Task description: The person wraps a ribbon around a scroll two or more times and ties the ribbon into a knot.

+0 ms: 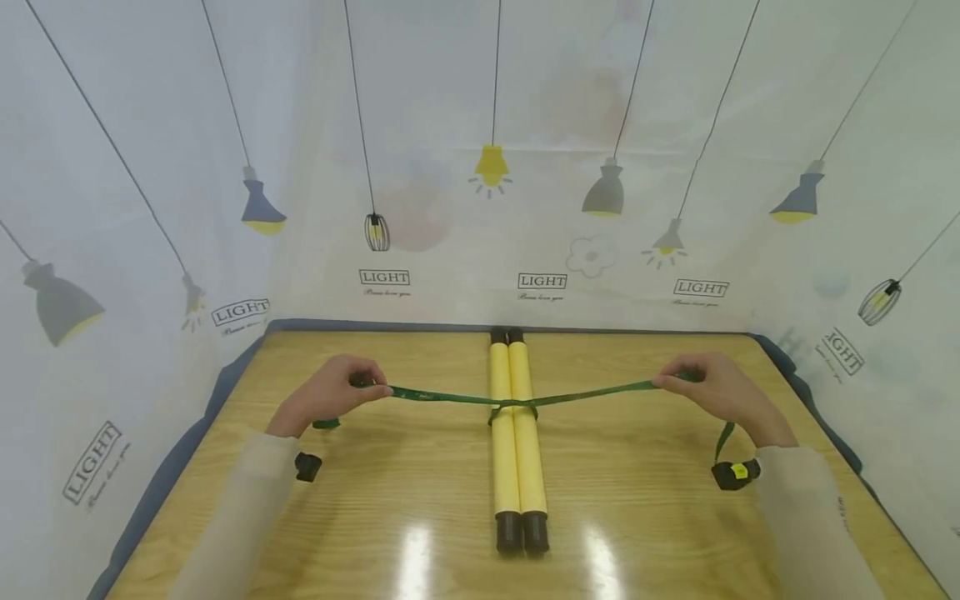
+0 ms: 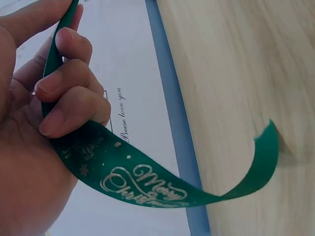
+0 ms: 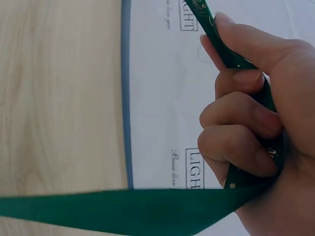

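Two yellow rods lie side by side on the wood-grain table, lengthwise to the wearer, dark caps at both ends, far caps close to the table's back edge. Green ribbon passes around the pair somewhat beyond mid-length; its two ends cross or meet on top, and whether there is a knot there is too small to tell. A loop of it sags at the rods' outer sides. From that point the ribbon runs out left and right, nearly straight, raised off the table. Left hand pinches one length between thumb and forefinger, other fingers curled over it against the palm; a loose tail printed "Merry Christmas" hangs below and curls up at its cut end. Right hand grips the opposite length likewise, thumb and forefinger together on it, remaining fingers folded round; its tail trails down from the palm. Hands well apart, one each side of the rods. Pale sleeves on both arms. Behind, a white backdrop printed with hanging lamps and "LIGHT".
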Demonstrator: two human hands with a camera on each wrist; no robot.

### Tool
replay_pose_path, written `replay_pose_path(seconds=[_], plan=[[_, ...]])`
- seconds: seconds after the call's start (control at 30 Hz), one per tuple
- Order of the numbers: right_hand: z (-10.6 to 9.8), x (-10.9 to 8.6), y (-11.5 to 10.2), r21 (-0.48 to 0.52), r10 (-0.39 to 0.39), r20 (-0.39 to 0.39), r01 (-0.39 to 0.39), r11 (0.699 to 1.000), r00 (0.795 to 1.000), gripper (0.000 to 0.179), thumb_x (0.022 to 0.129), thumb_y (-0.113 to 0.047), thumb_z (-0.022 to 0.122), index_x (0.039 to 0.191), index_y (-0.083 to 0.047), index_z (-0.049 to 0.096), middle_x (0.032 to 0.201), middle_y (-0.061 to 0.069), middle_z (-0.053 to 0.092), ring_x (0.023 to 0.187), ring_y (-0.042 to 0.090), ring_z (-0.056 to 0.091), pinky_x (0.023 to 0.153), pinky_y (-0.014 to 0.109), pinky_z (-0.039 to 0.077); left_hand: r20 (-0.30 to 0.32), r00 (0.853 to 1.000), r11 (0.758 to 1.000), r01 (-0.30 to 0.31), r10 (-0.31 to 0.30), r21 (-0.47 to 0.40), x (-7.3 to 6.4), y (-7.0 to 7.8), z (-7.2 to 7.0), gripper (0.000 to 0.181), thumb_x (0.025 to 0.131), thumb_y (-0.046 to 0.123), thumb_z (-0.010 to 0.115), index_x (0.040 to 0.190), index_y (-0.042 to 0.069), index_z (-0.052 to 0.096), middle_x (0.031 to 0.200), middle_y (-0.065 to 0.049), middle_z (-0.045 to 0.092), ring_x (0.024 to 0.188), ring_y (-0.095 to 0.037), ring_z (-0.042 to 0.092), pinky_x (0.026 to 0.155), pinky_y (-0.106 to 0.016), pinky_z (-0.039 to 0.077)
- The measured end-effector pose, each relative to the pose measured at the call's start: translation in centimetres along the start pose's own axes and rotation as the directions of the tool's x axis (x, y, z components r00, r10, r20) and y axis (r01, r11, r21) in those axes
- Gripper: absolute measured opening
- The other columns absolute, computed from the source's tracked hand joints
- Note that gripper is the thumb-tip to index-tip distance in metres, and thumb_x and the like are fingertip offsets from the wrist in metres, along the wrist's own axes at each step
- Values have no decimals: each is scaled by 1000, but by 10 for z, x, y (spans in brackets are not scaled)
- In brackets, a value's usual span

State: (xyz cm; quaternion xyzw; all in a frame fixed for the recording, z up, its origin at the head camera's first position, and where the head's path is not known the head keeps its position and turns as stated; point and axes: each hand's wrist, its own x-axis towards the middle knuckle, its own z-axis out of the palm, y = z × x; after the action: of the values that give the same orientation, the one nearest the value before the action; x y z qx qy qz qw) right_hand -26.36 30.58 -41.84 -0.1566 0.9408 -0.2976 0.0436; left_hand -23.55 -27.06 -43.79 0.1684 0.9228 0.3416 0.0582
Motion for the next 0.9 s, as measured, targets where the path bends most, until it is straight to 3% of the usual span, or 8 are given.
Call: replay_pose_path(seconds=[0.13,0.33,0.77,0.9], plan=[[3,1,10,-19,25,-1,-25,999,1000,37,98,-52,65,108,-18,77,117,10,72,103,23,64,87,44,52,-16,1000,1000,25,-24,7,-2,-10,-1,20,99,34,70,97,14,73,92,-13,70,72,-17,54,67,-33,47],[7,1,27,-46,55,1,-55,997,998,39,97,-53,65,103,-17,76,111,8,73,92,18,60,79,34,48,-4,999,999,51,-51,5,-3,-24,1,28,100,36,68,102,9,73,92,-15,70,71,-17,52,65,-32,46],[22,0,61,-60,77,37,-75,995,996,36,98,-49,67,97,-14,77,100,3,73,88,16,60,78,35,48,11,993,993,116,-116,-18,0,-54,16,21,98,32,70,92,11,71,92,-7,70,76,-18,54,70,-33,46],[26,-3,69,-43,75,40,-73,996,996,34,98,-47,67,94,-15,76,96,2,73,83,16,58,76,34,47,9,995,995,103,-103,-12,0,-61,21,19,98,27,71,89,11,71,91,-5,71,78,-17,55,75,-34,47]])
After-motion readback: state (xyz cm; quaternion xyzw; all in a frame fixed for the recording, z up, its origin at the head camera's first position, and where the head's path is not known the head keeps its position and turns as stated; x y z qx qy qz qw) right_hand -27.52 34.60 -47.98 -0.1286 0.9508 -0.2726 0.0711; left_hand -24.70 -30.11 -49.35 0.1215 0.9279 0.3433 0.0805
